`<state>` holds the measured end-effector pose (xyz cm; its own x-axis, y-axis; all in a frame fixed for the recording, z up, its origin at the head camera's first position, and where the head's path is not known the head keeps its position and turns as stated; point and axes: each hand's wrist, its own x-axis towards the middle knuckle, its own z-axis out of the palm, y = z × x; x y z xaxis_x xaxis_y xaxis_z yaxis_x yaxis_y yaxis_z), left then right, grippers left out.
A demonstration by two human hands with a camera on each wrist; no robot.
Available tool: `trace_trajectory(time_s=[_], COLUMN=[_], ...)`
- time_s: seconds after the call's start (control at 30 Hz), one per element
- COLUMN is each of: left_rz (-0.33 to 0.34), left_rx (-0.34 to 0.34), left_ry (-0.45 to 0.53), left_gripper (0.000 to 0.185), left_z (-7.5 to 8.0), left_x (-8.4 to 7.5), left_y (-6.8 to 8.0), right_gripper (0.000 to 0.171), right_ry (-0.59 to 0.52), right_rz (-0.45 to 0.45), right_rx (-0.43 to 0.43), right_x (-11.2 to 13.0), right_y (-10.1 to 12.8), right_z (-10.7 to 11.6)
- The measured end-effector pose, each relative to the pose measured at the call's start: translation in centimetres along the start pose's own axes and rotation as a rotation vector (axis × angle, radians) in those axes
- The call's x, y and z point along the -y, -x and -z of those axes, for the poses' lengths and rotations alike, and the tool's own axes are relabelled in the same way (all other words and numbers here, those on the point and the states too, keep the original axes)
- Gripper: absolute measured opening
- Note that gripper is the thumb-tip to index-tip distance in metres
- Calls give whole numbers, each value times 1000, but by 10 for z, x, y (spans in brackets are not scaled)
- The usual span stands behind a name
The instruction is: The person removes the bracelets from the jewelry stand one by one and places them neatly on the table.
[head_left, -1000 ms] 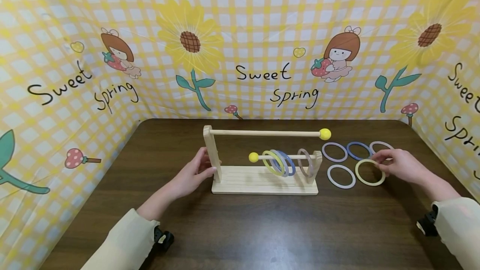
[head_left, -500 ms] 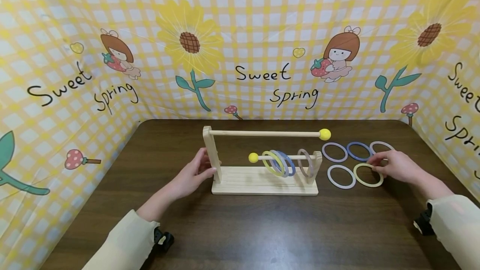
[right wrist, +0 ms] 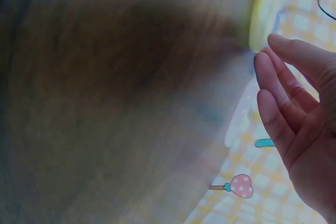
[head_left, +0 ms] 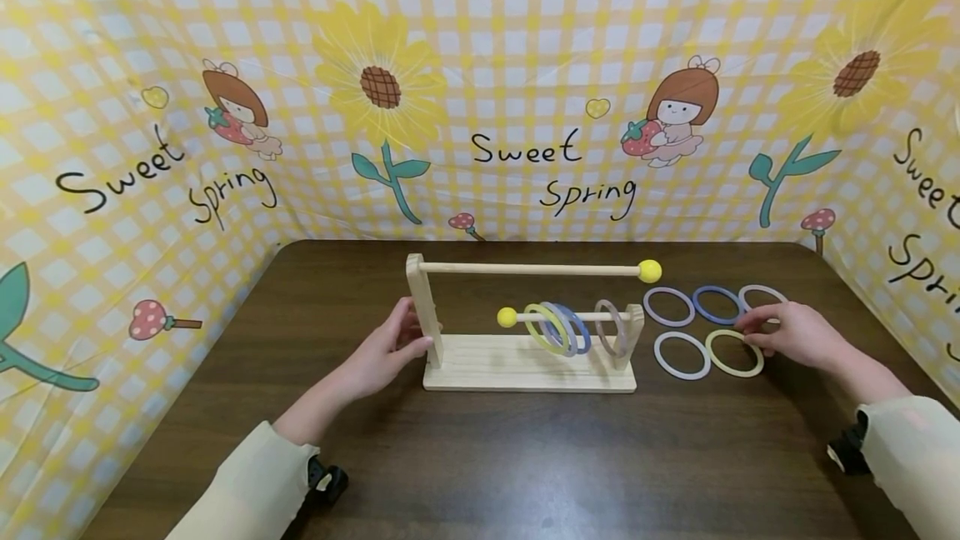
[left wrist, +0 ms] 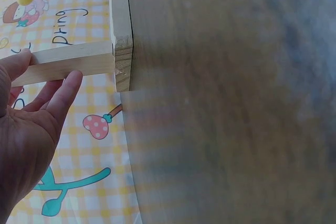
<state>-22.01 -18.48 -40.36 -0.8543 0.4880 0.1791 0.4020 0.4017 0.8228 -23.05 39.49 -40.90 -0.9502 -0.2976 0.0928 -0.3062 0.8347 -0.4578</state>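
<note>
In the head view a wooden stand (head_left: 480, 369) with two rods carries a yellow ring (head_left: 555, 351) and several others on its lower rod. My left hand (head_left: 382, 352) holds the stand's left upright; in the left wrist view the upright (left wrist: 73, 65) lies between thumb and fingers. To the right, a yellow ring (head_left: 733, 374) lies flat on the table. My right hand (head_left: 802, 336) pinches its right edge with thumb and index finger, which partly cover it. In the right wrist view that ring (right wrist: 257, 19) is blurred and meets the fingertips.
Around the yellow ring lie a white ring (head_left: 686, 377), a lavender ring (head_left: 669, 288), a blue ring (head_left: 712, 287) and a pale pink ring (head_left: 761, 287). The upper rod (head_left: 525, 268) ends in a yellow ball (head_left: 649, 271). Checked cloth (head_left: 517, 65) walls the dark table (head_left: 450, 465).
The yellow ring on the table has shifted slightly left, close against the white ring, with my right hand moving along a little. My left hand and the stand have stayed in place.
</note>
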Motion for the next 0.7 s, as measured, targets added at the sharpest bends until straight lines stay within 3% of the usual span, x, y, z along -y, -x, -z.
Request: trace_trajectory(time_s=[0.27,0.7], left_rz=[-11,3], left_rx=[4,-2], left_ry=[5,1], left_gripper=[42,43], left_z=[0,0], left_x=[0,0], left_y=[0,0], right_gripper=[21,21], right_ry=[-76,-227], right_rz=[-40,58], right_rx=[-88,-232], right_x=[18,56], right_y=[14,21], right_z=[14,24])
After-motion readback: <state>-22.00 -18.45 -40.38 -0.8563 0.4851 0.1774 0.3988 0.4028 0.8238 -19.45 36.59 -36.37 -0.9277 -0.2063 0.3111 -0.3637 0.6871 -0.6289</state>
